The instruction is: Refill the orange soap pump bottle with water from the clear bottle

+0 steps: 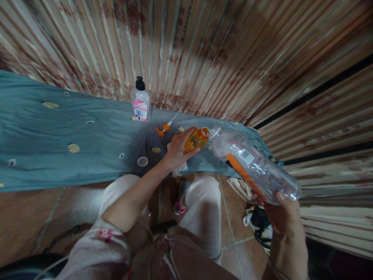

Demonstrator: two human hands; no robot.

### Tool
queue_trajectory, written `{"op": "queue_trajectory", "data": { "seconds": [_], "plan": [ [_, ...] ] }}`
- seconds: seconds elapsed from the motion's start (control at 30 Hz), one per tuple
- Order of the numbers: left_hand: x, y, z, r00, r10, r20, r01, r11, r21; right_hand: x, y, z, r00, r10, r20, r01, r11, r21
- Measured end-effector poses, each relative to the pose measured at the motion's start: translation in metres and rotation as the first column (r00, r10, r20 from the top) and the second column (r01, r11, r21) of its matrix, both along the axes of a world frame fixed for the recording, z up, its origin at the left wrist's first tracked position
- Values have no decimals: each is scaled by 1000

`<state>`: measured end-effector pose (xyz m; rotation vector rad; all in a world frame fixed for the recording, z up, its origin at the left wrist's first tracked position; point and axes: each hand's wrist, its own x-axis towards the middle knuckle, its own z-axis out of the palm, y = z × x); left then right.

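Observation:
My left hand is closed around a small orange bottle, its open neck turned to the right. In my right hand is a large clear plastic bottle with an orange label, gripped near its base. The clear bottle lies tilted, its mouth at the orange bottle's neck; whether the two rims touch I cannot tell. An orange pump top with a long thin tube lies on the cloth left of my left hand. Under that hand is a crumpled white tissue, partly hidden.
A clear bottle with a black cap and pink label stands on the blue-green cloth. A small round white cap lies near the front edge. Pleated floral curtains hang behind. Dark and light fabric lies on the tiled floor.

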<state>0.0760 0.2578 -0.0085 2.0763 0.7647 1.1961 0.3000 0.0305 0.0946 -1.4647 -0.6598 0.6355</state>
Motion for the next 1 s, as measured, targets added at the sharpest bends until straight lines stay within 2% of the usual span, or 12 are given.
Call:
{"op": "queue_trajectory", "data": {
  "seconds": [0.67, 1.0],
  "plan": [
    [0, -1, 2, 1000, 11, 0, -11, 1000, -22, 1, 0, -1, 1000, 0, 0, 0, 1000, 28],
    [-1, 0, 1, 1000, -7, -4, 7, 1000, -21, -1, 0, 0, 1000, -23, 7, 23, 1000, -4]
  ]
}}
